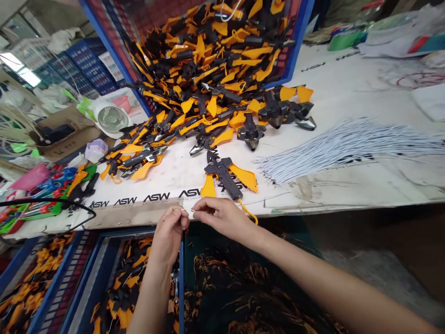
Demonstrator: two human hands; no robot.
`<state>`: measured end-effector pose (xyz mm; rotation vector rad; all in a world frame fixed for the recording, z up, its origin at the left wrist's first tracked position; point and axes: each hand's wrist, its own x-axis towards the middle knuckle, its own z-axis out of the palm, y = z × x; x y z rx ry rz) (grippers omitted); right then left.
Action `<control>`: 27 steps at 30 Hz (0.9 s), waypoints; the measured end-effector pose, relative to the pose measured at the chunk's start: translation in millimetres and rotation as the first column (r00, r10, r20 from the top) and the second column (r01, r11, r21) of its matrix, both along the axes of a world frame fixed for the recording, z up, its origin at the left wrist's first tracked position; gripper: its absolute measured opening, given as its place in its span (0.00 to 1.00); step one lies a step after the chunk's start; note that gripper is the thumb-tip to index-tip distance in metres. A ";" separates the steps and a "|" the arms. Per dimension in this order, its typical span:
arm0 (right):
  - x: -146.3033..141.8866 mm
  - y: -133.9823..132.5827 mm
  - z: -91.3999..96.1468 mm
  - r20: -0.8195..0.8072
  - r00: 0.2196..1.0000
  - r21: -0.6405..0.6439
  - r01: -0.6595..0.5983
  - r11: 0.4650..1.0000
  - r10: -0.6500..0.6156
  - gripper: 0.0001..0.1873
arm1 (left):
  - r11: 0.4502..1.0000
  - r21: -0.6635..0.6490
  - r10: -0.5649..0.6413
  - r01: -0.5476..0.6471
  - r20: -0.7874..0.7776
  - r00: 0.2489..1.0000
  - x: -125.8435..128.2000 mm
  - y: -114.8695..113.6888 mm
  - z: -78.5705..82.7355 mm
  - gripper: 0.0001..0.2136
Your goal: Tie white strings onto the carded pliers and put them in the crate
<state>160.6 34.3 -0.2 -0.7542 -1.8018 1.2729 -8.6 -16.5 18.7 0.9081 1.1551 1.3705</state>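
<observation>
Ahead, blue crate (296, 39) heaped with orange-handled pliers (205, 69); another crate (81, 273) below

We are pinching a white cord (185, 212) between our fingers (205, 207), while orange-handled pliers (222, 176) are lying spread open on the counter (181, 171) just ahead.

window (20, 69): bright, far left | blue crates (85, 65): stacked beside it | floor (382, 273): dim, probably concrete

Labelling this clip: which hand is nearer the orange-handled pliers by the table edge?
Right: the right hand is just below the pliers. The left hand is farther off, below and to their left.
</observation>
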 end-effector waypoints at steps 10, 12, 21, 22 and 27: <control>5.0 9.8 -7.0 -0.305 0.935 -0.558 -0.024 0.830 -0.178 0.18 | 0.880 0.454 0.275 0.136 -0.724 0.633 16.3 35.3 -10.4 0.05; 9.5 15.0 -5.4 -0.337 0.922 -0.637 -0.077 0.767 -0.188 0.20 | 0.782 0.508 0.401 0.361 -0.853 0.334 11.8 44.0 -4.7 0.06; 22.4 18.1 -6.4 -0.324 0.938 -0.693 -0.148 0.706 -0.121 0.20 | 0.523 0.557 0.551 0.646 -0.798 0.242 1.5 56.7 1.3 0.05; 23.0 17.2 -6.4 -0.329 0.937 -0.694 -0.158 0.703 -0.115 0.20 | 0.534 0.601 0.532 0.595 -0.786 0.316 2.9 55.4 -2.2 0.04; 17.9 12.3 -9.2 -0.397 0.910 -0.645 -0.183 0.742 -0.121 0.20 | 0.683 0.663 0.417 0.307 -0.699 0.581 18.1 45.1 -15.8 0.05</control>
